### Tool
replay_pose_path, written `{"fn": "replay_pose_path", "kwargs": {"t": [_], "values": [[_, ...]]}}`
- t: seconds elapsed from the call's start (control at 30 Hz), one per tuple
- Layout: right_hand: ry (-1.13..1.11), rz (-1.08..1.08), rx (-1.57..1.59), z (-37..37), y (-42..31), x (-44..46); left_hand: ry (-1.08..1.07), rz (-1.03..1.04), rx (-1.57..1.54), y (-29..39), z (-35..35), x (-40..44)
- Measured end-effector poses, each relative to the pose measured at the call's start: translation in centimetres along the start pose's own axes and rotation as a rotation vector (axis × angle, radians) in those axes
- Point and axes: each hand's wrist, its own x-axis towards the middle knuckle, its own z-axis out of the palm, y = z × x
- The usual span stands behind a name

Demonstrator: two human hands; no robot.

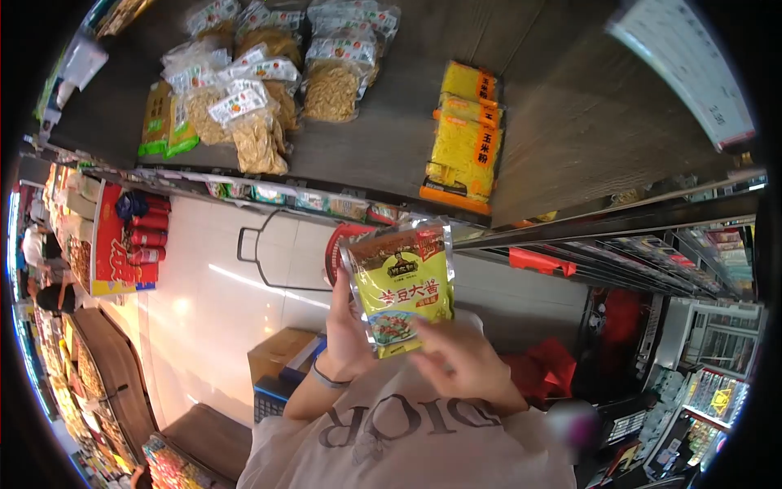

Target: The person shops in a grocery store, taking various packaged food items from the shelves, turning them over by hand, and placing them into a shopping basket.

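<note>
My left hand (349, 338), with a dark band at its wrist, is closed on the left edge of a sauce packet (401, 285). The packet is yellow-green and brown, with a picture of food on its lower front, and is held upright before my chest. My right hand (464, 359) is at the packet's lower right corner, its fingers apart and slightly blurred, over the front face. Whether its fingertips touch the packet is unclear.
A dark shelf (375, 155) ahead bears bags of dried food (334, 90) and yellow corn noodle packs (464, 147). A red basket (336, 248) stands on the floor behind the packet. A cardboard box (277, 350) is at lower left, and more shelving (652, 253) runs along the right.
</note>
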Motion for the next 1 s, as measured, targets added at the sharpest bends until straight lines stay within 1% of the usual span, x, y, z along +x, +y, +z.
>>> {"fn": "replay_pose_path", "kwargs": {"t": [0.03,0.07,0.1,0.13,0.17,0.2,0.27,0.3,0.33,0.4,0.43,0.47,0.53,0.57,0.6,0.7,0.73,0.8,0.83,0.87,0.93,0.97,1.0], "values": [[0.125,0.089,-0.010,0.2,0.4,-1.0,0.158,0.036,0.111,0.1,0.2,-0.3],[0.253,0.179,-0.025,0.6,0.8,-1.6,0.167,0.044,0.094,0.3,0.6,-0.7],[0.234,0.185,-0.024,1.0,1.2,-1.7,0.190,0.035,0.055,0.7,0.9,-1.0],[0.362,0.294,0.044,1.5,1.5,-1.8,0.213,0.026,0.015,0.9,1.0,-1.3],[0.492,0.401,0.108,1.9,1.9,-1.7,0.272,0.032,0.045,1.0,1.0,-1.4],[0.477,0.403,0.105,2.4,2.7,-1.5,0.274,0.038,0.032,1.1,0.7,-1.4],[0.529,0.402,0.331,3.1,4.0,-1.1,0.256,0.078,0.154,1.1,-0.5,-1.5],[0.512,0.479,0.372,3.4,3.8,-0.7,0.269,0.055,0.131,1.2,-0.8,-1.5],[0.504,0.483,0.371,3.8,3.9,-0.4,0.273,0.059,0.123,1.3,-1.3,-1.4],[0.418,0.570,0.508,4.9,4.7,0.2,0.331,0.037,0.166,1.5,-2.7,-1.3],[0.429,0.670,0.759,5.6,5.2,0.3,0.391,0.021,0.169,1.6,-3.4,-1.3],[0.423,0.675,0.756,6.1,5.6,0.4,0.393,0.022,0.161,1.6,-4.4,-1.1],[0.235,0.949,0.872,7.1,6.7,0.5,0.514,0.071,0.360,1.3,-7.3,-0.5],[0.225,0.841,0.751,8.3,7.5,0.3,0.520,0.109,0.370,1.1,-8.6,-0.5],[0.217,0.844,0.749,9.3,8.5,-0.1,0.524,0.113,0.363,1.1,-9.4,-0.5],[0.156,0.842,0.692,11.5,10.7,-1.1,0.539,0.222,0.433,1.0,-10.8,-0.9],[0.145,0.857,0.667,12.0,11.1,-1.2,0.543,0.224,0.428,1.0,-11.6,-0.9],[0.140,0.874,0.645,13.2,12.5,-1.8,0.603,0.273,0.652,0.8,-14.5,-0.6],[0.203,0.660,0.248,14.1,13.6,-2.2,0.712,0.353,0.717,0.5,-17.3,0.1],[0.263,0.436,-0.144,14.5,14.2,-2.4,0.706,0.348,0.726,0.4,-18.3,0.3],[0.263,0.468,-0.172,13.3,13.7,-1.5,0.834,0.585,0.858,1.1,-16.7,0.9],[0.250,0.494,-0.200,12.6,13.6,-1.0,0.943,0.535,0.837,1.1,-15.5,0.7],[0.270,0.491,-0.206,12.4,13.6,-1.1,0.924,0.537,0.849,1.4,-15.8,0.6]]}}
